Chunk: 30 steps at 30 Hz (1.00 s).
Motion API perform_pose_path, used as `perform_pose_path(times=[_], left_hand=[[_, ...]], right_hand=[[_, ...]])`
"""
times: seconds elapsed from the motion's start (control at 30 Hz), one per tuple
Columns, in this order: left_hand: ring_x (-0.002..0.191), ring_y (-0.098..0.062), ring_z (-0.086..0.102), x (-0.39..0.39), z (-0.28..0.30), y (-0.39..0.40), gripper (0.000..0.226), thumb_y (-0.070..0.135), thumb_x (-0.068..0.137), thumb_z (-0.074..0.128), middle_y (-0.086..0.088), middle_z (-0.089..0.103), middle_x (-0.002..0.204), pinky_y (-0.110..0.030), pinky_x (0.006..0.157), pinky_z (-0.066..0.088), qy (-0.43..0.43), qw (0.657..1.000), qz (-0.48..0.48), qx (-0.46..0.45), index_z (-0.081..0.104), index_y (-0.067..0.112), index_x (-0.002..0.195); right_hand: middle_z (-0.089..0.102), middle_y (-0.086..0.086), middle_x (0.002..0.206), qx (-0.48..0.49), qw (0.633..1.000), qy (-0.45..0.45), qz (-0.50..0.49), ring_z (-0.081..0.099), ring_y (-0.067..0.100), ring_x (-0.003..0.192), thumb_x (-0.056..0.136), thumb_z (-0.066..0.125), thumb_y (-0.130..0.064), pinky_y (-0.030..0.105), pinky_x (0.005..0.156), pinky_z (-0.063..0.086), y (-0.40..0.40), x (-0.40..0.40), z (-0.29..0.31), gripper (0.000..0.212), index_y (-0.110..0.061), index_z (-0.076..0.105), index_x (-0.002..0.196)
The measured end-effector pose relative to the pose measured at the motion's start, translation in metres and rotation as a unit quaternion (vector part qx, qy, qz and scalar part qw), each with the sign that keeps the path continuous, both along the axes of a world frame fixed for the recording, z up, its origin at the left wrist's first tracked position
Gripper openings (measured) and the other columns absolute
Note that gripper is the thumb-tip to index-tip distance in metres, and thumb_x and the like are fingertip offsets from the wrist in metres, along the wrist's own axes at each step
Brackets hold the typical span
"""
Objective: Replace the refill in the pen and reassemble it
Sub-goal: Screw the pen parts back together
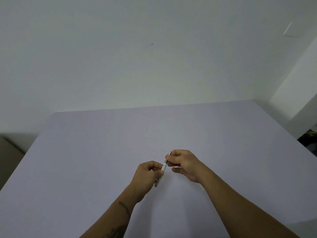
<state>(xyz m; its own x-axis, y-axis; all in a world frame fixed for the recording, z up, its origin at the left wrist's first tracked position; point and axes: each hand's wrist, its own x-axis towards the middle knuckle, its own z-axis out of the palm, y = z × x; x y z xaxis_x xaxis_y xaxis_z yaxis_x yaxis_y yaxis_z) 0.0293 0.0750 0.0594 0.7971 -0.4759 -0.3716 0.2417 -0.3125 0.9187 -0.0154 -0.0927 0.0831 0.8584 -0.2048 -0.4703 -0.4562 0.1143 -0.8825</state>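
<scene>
A white pen (164,167) is held above the lilac table (103,152), slanting from lower left to upper right. My left hand (147,174) grips its white barrel, whose dark end pokes out below the palm. My right hand (183,163) pinches the front end, where the metal tip shows above the fingers. A thin white piece, perhaps a refill (202,187), lies on the table, mostly hidden under my right wrist. Another small white bit (178,167) shows at my right fingers.
The table runs to a white wall at the back. Its left edge drops to a dim floor area, and dark objects (308,136) sit past its right edge.
</scene>
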Motion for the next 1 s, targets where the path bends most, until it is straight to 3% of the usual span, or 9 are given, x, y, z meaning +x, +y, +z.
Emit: perform_pose_path(times=[0.1,0.2,0.4,0.5,0.6,0.67,0.8,0.9,1.0], left_hand=[[0.072,-0.021,0.058,0.0,0.0,-0.002,0.014,0.004,0.086,0.063,-0.007,0.062,0.078,-0.032,0.068,0.051,-0.004,1.0,-0.01,0.007,0.072,0.013,0.081],[0.072,-0.02,0.058,0.0,0.0,-0.002,0.013,0.005,0.086,0.063,-0.008,0.062,0.078,-0.032,0.068,0.051,0.003,1.0,-0.014,0.006,0.072,0.013,0.081],[0.074,-0.021,0.058,0.001,0.003,-0.003,0.013,0.004,0.087,0.063,-0.007,0.062,0.078,-0.031,0.067,0.051,0.006,1.0,-0.012,0.008,0.072,0.013,0.082],[0.074,-0.021,0.057,0.001,0.004,-0.002,0.013,0.004,0.087,0.063,-0.007,0.062,0.078,-0.03,0.066,0.051,0.007,1.0,-0.016,0.01,0.071,0.013,0.082],[0.074,-0.02,0.057,0.002,0.003,0.0,0.012,0.005,0.087,0.063,-0.007,0.062,0.079,-0.028,0.065,0.05,0.003,1.0,-0.017,0.017,0.071,0.013,0.083],[0.072,-0.02,0.056,0.002,0.003,0.0,0.013,0.005,0.087,0.063,-0.007,0.061,0.079,-0.029,0.065,0.049,-0.003,1.0,-0.017,0.023,0.072,0.014,0.082],[0.072,-0.019,0.055,0.003,0.004,-0.002,0.013,0.006,0.087,0.063,-0.005,0.062,0.077,-0.03,0.066,0.049,-0.009,0.999,-0.025,0.023,0.073,0.013,0.082],[0.073,-0.02,0.055,0.004,0.007,-0.003,0.014,0.007,0.087,0.062,-0.004,0.062,0.076,-0.029,0.064,0.048,0.002,0.999,-0.027,0.02,0.072,0.014,0.081],[0.074,-0.02,0.054,0.006,0.007,-0.004,0.014,0.006,0.087,0.062,-0.007,0.064,0.08,-0.029,0.064,0.047,0.016,0.999,-0.025,0.024,0.073,0.013,0.082]], right_hand=[[0.072,0.002,0.086,-0.036,0.999,0.001,-0.009,0.064,0.017,0.084,0.092,0.068,-0.02,0.03,0.073,0.052,0.003,0.001,-0.002,0.017,-0.01,0.06,0.082],[0.072,0.0,0.086,-0.062,0.998,-0.001,0.001,0.065,0.015,0.082,0.092,0.068,-0.023,0.03,0.072,0.052,0.004,0.001,-0.002,0.015,-0.01,0.062,0.087],[0.071,0.006,0.103,0.062,0.998,0.01,0.021,0.064,0.022,0.097,0.096,0.055,-0.012,0.034,0.081,0.05,-0.007,-0.001,0.002,0.027,-0.012,0.073,0.116],[0.073,0.011,0.111,0.04,0.999,0.005,0.03,0.066,0.022,0.1,0.097,0.054,-0.009,0.035,0.084,0.051,-0.007,-0.003,0.002,0.027,-0.016,0.079,0.105],[0.074,0.005,0.102,-0.009,0.999,0.001,0.037,0.066,0.019,0.097,0.097,0.059,-0.011,0.033,0.082,0.052,-0.003,-0.002,0.0,0.022,-0.018,0.079,0.094],[0.072,0.002,0.094,-0.024,0.999,0.002,0.03,0.065,0.017,0.091,0.094,0.065,-0.015,0.032,0.079,0.052,-0.001,0.0,-0.002,0.014,-0.015,0.074,0.084],[0.07,0.004,0.089,-0.064,0.998,-0.001,0.013,0.064,0.017,0.084,0.089,0.072,-0.022,0.03,0.072,0.051,0.002,0.005,-0.004,0.023,-0.014,0.06,0.071],[0.071,0.002,0.09,-0.047,0.999,-0.008,0.015,0.064,0.017,0.087,0.091,0.069,-0.021,0.03,0.074,0.051,0.0,0.005,0.002,0.012,-0.01,0.07,0.085],[0.071,0.005,0.098,0.019,1.0,-0.009,0.015,0.064,0.019,0.092,0.094,0.059,-0.01,0.033,0.08,0.051,-0.01,0.005,0.007,0.022,-0.011,0.076,0.107]])
